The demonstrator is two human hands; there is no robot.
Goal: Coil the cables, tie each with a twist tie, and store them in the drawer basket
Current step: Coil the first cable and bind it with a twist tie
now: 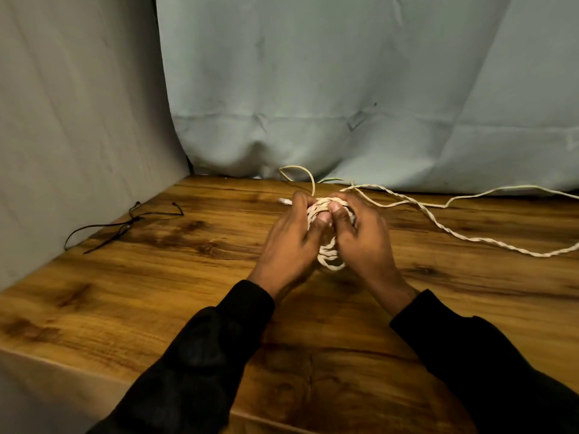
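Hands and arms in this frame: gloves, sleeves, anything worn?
No gloves: the left hand and right hand are bare, with no rings or watch visible. Both arms wear long black sleeves, the left sleeve and right sleeve, ending in snug cuffs at the wrists. No markings or logos show.

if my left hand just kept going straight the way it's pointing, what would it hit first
Probably the loose cable loop lying on the table just beyond the coil that your left hand grips, then the hanging cloth; depth is unclear.
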